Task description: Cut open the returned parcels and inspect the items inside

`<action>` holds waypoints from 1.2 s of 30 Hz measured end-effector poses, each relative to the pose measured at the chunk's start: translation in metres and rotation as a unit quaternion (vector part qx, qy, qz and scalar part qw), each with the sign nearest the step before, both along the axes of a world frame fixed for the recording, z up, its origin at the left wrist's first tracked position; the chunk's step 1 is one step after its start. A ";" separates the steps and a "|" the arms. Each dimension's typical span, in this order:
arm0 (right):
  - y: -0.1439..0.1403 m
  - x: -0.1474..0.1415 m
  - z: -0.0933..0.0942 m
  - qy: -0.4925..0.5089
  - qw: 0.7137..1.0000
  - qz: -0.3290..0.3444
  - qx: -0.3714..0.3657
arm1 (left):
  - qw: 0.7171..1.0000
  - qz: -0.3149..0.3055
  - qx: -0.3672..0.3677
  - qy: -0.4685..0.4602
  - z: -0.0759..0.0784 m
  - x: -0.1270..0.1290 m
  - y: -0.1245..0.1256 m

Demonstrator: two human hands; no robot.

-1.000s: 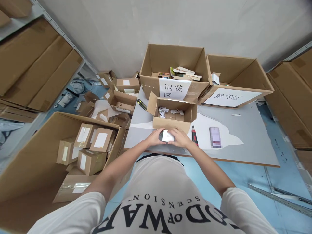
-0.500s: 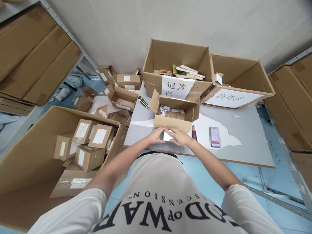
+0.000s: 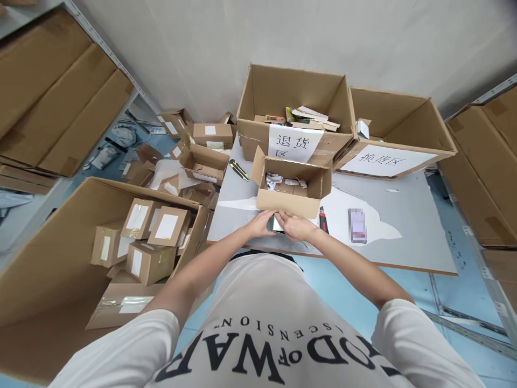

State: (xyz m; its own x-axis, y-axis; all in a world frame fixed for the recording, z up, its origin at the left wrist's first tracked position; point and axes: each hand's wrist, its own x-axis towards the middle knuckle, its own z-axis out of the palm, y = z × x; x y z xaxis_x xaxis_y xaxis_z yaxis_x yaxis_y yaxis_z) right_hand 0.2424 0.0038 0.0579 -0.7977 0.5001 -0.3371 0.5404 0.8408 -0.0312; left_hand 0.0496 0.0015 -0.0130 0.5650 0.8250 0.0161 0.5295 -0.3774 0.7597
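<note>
A small white and dark green box (image 3: 277,226) sits at the table's front edge, largely covered by my fingers. My left hand (image 3: 260,223) grips its left side. On the other side, my right hand (image 3: 297,227) has its fingers bent in over the top, near the far edge. Directly beyond both hands stands an open carton (image 3: 288,204) with crumpled white paper (image 3: 273,180) inside. Beside my right hand lies a red and black utility knife (image 3: 323,220).
Two large open cartons line the back: one labelled carton (image 3: 252,134) holds books, the other (image 3: 404,141) a small box. A yellow-black cutter (image 3: 239,170) and a phone (image 3: 357,226) lie on the table (image 3: 428,231). At left, a big carton (image 3: 52,253) contains several taped parcels (image 3: 167,225).
My right hand's fingers have drawn in and bent closer to my left hand, over the small box. The left hand stays at its side. The view has shifted slightly.
</note>
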 end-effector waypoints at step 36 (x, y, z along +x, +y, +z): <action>-0.004 0.043 -0.016 0.177 0.978 0.083 0.072 | 0.930 -0.243 0.221 0.165 0.046 -0.003 0.008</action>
